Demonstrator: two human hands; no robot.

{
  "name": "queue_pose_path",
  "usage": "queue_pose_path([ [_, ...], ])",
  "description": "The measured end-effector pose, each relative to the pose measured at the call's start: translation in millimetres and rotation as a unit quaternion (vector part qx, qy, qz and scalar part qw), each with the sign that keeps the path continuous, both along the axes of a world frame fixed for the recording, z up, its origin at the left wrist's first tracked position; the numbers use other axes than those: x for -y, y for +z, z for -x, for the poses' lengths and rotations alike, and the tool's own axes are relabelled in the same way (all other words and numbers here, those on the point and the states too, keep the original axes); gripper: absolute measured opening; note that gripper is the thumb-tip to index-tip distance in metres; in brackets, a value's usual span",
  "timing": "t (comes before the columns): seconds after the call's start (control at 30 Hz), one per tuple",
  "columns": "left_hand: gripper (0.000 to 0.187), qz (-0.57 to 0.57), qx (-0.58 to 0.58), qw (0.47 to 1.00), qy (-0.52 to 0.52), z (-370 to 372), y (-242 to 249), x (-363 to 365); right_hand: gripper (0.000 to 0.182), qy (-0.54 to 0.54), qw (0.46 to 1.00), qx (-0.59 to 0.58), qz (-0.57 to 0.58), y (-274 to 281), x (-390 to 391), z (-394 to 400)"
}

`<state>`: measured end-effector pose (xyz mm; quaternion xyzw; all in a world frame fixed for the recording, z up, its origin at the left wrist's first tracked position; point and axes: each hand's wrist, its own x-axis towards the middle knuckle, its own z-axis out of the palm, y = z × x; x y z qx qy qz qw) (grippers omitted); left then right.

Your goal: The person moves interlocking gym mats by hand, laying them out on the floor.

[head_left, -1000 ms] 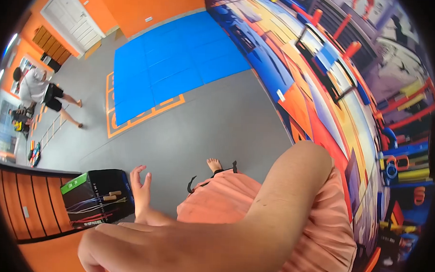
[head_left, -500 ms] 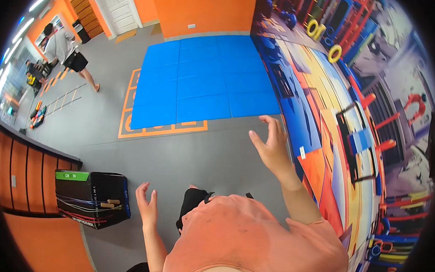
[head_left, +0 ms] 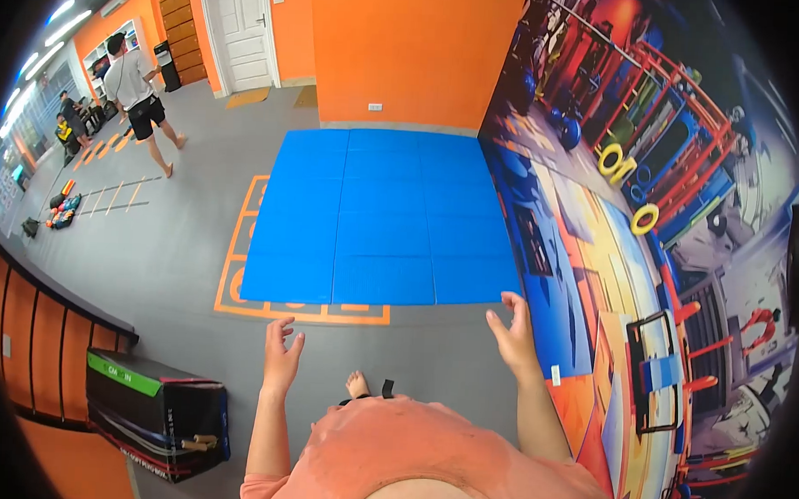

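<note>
My left hand (head_left: pixel 282 355) is held out over the grey floor, fingers apart and slightly curled, touching nothing. On the other side, my right hand (head_left: pixel 513 334) is raised near the printed wall, also with parted fingers and nothing in it. Both lie just short of the near edge of a blue floor mat (head_left: pixel 386 218), which is made of several panels. Between the hands, my bare foot (head_left: pixel 357 384) shows on the floor below my orange shirt (head_left: pixel 410 443).
A black plyo box (head_left: pixel 156 413) with wooden-handled ropes on it stands at left. A colourful mural wall (head_left: pixel 584 256) borders the right side. A person (head_left: pixel 141 100) stands at the back left, near a floor ladder (head_left: pixel 115 197). An orange wall (head_left: pixel 397 56) rises behind the mat.
The view has tilted up, so the mat and box sit lower in the picture. My left hand has risen towards the mat's edge. The person at the back left has shifted stance.
</note>
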<state>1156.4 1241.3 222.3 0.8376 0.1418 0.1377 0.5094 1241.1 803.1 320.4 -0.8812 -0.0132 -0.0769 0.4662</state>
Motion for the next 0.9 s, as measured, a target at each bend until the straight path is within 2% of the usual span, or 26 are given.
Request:
queue_pose_path([
  [0.07,0.04,-0.004,-0.027,0.999,-0.031,-42.9,-7.1,-13.3,0.053,-0.015,1.0,-0.012,-0.001,-14.1,-6.4,-20.7],
  [0.17,0.043,-0.025,-0.009,0.998,-0.056,-93.1,-34.0,-24.0,0.053,-0.029,0.999,-0.044,0.005,-27.3,-16.5,-42.5],
  [0.3,0.047,-0.009,-0.039,0.998,-0.056,-140.3,-37.8,-13.1,0.055,-0.077,0.991,-0.113,-0.009,-35.3,-18.6,-67.0],
  [0.4,0.049,-0.011,-0.035,0.997,-0.066,-170.6,-65.4,-2.1,0.058,-0.098,0.984,-0.146,-0.034,-66.8,-5.3,-102.9],
  [0.53,0.059,0.03,-0.129,0.989,-0.061,-196.5,-115.5,28.7,0.056,-0.073,0.985,-0.159,-0.004,-116.7,-8.6,-178.5],
  [0.6,0.063,-0.119,-0.151,0.977,-0.093,-217.9,-137.9,41.1,0.06,-0.025,0.99,-0.133,0.048,-156.4,-12.8,-223.0],
  [0.63,0.065,-0.11,-0.173,0.974,-0.091,-232.5,-157.3,44.0,0.062,-0.014,0.986,-0.147,0.076,-175.7,-18.6,-247.7],
  [0.67,0.065,-0.116,-0.18,0.972,-0.092,-250.7,-185.1,40.8,0.062,-0.013,0.986,-0.154,0.069,-218.4,-19.3,-268.6],
  [0.7,0.066,-0.149,-0.17,0.969,-0.099,-270.2,-220.8,38.8,0.062,0.01,0.979,-0.066,0.191,-281.7,-16.2,-291.8],
  [0.73,0.067,-0.181,-0.162,0.964,-0.108,-289.2,-261.6,36.2,0.063,0.033,0.95,0.023,0.309,-349.0,-13.7,-310.6],
  [0.77,0.067,-0.183,-0.169,0.962,-0.109,-307.8,-313.6,30.2,0.063,0.034,0.951,0.016,0.307,-422.6,-9.8,-325.4],
  [0.8,0.072,-0.2,-0.191,0.953,-0.122,-327.2,-375.2,20.9,0.064,0.184,0.908,0.001,0.376,-500.7,-4.4,-336.8],
  [0.83,0.078,-0.216,-0.21,0.944,-0.134,-349.8,-439.1,19.3,0.064,0.329,0.839,-0.011,0.434,-561.0,2.1,-352.8],
  [0.87,0.078,-0.228,-0.213,0.94,-0.139,-363.7,-500.7,17.0,0.064,0.324,0.846,-0.013,0.424,-610.8,-7.9,-364.5],
  [0.9,0.085,-0.265,-0.334,0.892,-0.15,-370.6,-565.5,21.8,0.064,0.203,0.883,-0.133,0.402,-661.7,-19.0,-378.4],
])
